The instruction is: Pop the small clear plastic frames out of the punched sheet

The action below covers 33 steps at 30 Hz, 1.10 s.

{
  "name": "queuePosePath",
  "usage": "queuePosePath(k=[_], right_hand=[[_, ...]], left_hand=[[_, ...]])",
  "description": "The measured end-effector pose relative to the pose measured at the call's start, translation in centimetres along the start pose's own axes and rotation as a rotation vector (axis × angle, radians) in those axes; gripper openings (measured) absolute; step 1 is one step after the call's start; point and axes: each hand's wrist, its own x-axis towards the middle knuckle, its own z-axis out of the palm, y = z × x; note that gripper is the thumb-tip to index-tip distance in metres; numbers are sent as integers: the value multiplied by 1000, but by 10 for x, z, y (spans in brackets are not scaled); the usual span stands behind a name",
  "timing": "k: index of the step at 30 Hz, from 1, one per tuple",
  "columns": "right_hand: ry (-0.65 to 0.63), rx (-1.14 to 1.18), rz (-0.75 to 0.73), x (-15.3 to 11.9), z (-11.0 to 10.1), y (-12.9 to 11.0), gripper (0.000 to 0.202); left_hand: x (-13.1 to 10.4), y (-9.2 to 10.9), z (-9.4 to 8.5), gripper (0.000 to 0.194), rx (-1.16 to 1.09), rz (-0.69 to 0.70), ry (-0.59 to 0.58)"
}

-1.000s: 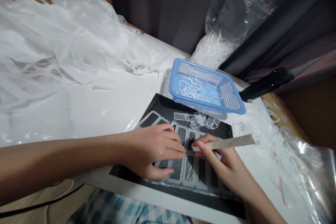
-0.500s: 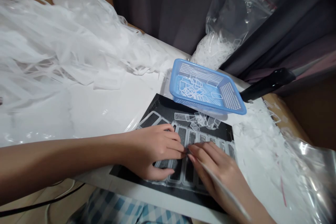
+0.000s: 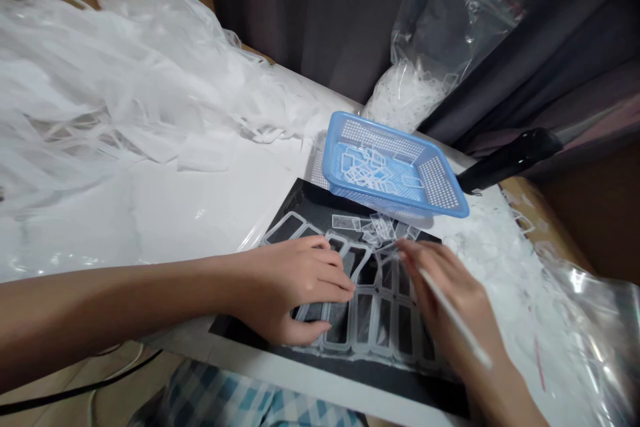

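Note:
My left hand (image 3: 305,283) lies flat with fingers stretched over a translucent plastic sheet of rectangular frames (image 3: 367,320), pressing on its left part. Under the sheet is a black mat (image 3: 300,197). In my right hand (image 3: 445,287) is a slim white stick-like tool (image 3: 455,317), its shaft slanting back over the hand; its tip is hidden. The right fingertips are pinched at the sheet's upper right part, where the frames look bent. Whether they also grip the film is unclear. Small clear rectangular pieces (image 3: 377,227) lie in a loose pile just beyond the sheet.
A blue basket (image 3: 400,197) holding small clear frames stands behind the mat. Behind it is a zip bag (image 3: 405,93) full of similar pieces. White plastic sheets (image 3: 150,73) are heaped at the left. A black cylindrical object (image 3: 510,160) and clear plastic bags (image 3: 600,320) are on the right.
My right hand has moved away from my left fingertips, up and to the right across the sheet, with the tool still in it. The frames there now look bent. My left hand has stayed put.

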Motion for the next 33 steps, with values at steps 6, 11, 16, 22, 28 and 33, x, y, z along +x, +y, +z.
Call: queuePosePath(k=[6, 11, 16, 22, 28, 33], right_hand=[[167, -153, 188, 2, -13, 28, 23], [196, -213, 184, 0, -16, 24, 24], [208, -30, 220, 3, -18, 22, 21], [-151, 617, 275, 0, -17, 3, 18], [-584, 920, 283, -7, -10, -20, 21], [-603, 947, 300, -8, -7, -26, 24]], left_hand=[[-1, 0, 0, 36, -1, -6, -2], [0, 0, -1, 36, 0, 0, 5], [1, -1, -1, 31, 45, 42, 19], [1, 7, -3, 22, 73, 178, -43], [1, 9, 0, 13, 175, 209, -92], [-1, 8, 3, 14, 186, 177, -88]])
